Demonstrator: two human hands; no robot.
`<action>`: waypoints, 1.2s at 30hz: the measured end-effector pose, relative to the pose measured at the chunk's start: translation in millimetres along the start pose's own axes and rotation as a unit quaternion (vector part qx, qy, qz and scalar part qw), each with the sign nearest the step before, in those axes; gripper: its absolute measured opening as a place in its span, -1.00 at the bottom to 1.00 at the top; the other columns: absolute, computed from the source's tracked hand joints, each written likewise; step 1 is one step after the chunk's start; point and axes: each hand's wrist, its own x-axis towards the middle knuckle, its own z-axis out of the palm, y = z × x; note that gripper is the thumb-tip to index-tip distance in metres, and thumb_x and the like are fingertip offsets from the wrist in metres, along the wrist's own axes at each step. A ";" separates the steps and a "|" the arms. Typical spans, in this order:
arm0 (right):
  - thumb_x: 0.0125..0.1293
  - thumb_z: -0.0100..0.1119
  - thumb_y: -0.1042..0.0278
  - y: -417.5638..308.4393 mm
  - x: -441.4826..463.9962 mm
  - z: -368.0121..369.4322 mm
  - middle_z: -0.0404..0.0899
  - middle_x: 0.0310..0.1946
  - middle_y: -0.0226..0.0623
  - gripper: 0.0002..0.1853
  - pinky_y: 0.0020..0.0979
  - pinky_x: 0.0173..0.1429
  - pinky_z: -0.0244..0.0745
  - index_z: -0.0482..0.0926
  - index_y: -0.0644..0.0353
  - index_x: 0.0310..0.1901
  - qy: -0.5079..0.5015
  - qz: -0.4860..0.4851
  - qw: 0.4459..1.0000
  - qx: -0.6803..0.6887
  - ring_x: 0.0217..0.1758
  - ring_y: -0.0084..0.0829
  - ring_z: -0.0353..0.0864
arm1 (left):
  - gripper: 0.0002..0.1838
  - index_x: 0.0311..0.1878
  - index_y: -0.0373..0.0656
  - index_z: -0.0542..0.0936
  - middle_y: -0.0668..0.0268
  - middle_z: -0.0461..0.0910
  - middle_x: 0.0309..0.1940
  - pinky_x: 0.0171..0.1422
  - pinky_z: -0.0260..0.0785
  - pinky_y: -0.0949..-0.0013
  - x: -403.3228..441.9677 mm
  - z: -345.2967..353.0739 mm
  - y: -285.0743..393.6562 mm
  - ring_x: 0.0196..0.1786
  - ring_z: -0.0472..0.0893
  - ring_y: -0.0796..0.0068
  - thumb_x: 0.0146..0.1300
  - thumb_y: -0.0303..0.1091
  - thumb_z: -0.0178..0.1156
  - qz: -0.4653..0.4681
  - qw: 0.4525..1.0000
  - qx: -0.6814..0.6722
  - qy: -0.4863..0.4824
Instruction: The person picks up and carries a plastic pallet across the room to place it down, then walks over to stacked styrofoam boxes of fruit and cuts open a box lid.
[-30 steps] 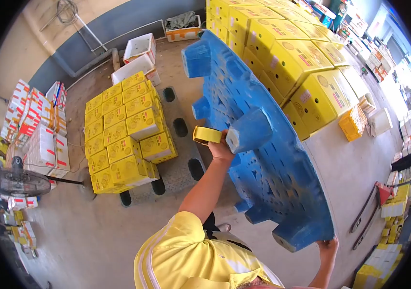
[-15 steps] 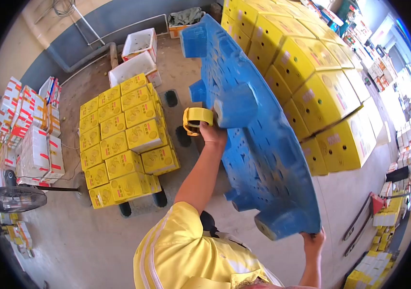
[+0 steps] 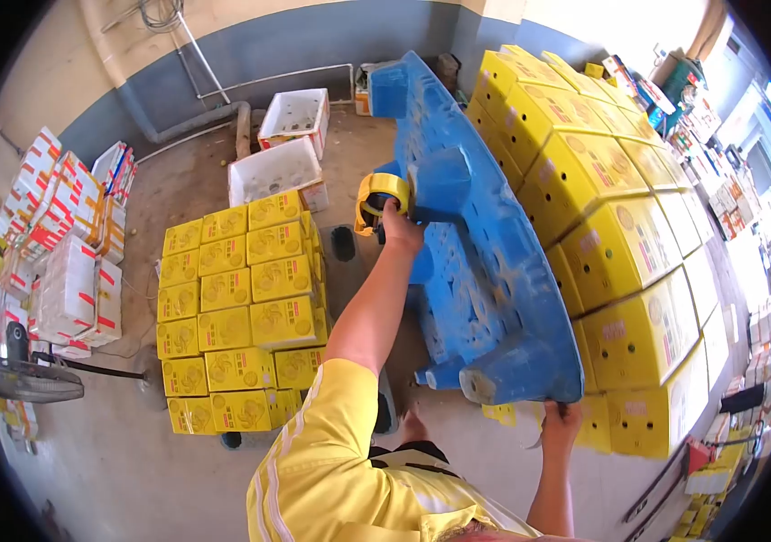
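A blue plastic pallet (image 3: 485,262) stands tilted on its side in front of me, its feet facing left. My left hand (image 3: 402,228) is closed on a yellow tape roll (image 3: 384,191) and rests against one of the pallet's upper feet. At the pallet's lower right corner, my right hand (image 3: 561,423) grips the edge. Left of the pallet, small yellow boxes (image 3: 226,303) are stacked on a grey pallet (image 3: 344,248). Larger yellow boxes (image 3: 625,244) rise in a tall stack just behind and right of the blue pallet.
Two white foam boxes (image 3: 295,119) lie on the floor by the back wall. More foam boxes (image 3: 68,287) are piled at the left, near a black fan (image 3: 29,379). A red pallet jack (image 3: 698,455) stands at the lower right. A pipe (image 3: 196,122) runs along the wall.
The view has shifted, and the blue pallet now appears closer beside the tall yellow stack. Both hands have moved along with it, keeping their holds. The tape roll appears higher in view.
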 end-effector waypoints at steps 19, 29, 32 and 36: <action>0.01 0.17 0.71 -99.3 221.4 177.3 0.59 -0.43 -0.44 -0.84 -0.52 -0.22 0.39 0.58 0.29 -0.33 -0.143 -0.057 0.986 0.064 -0.36 -0.66 0.48 | -0.48 0.19 -0.04 0.36 0.19 0.39 0.18 0.44 0.02 0.02 254.4 64.8 110.3 0.28 0.32 0.17 0.33 0.06 -0.25 0.151 0.985 -0.080 -0.001; -0.03 0.16 0.72 -189.0 334.9 335.9 0.62 -0.42 -0.39 -0.80 -0.48 -0.18 0.44 0.62 0.29 -0.33 -0.130 0.095 0.986 -0.050 -0.35 -0.56 0.55 | -0.48 0.13 -0.04 0.41 0.22 0.40 0.17 0.45 -0.02 -0.03 387.3 132.0 233.3 0.30 0.30 0.17 0.29 0.06 -0.28 0.106 0.981 -0.137 0.092; -0.05 0.20 0.73 -207.2 373.1 378.6 0.62 -0.37 -0.36 -0.74 -0.48 -0.13 0.45 0.61 0.32 -0.25 -0.193 -0.023 0.981 -0.006 -0.29 -0.56 0.56 | -0.41 0.27 0.05 0.32 0.23 0.27 0.30 0.46 -0.07 -0.13 425.5 152.1 261.7 0.38 0.19 0.12 0.30 0.13 -0.33 0.121 0.981 -0.114 0.097; -0.06 0.21 0.74 -224.4 428.7 424.4 0.62 -0.33 -0.36 -0.63 -0.51 -0.12 0.45 0.59 0.30 -0.14 -0.168 -0.027 0.985 0.036 -0.25 -0.58 0.55 | -0.40 0.33 0.07 0.24 0.25 0.19 0.36 0.48 -0.13 -0.14 528.2 101.9 294.4 0.43 0.13 0.12 0.31 0.14 -0.30 0.157 0.985 -0.062 0.023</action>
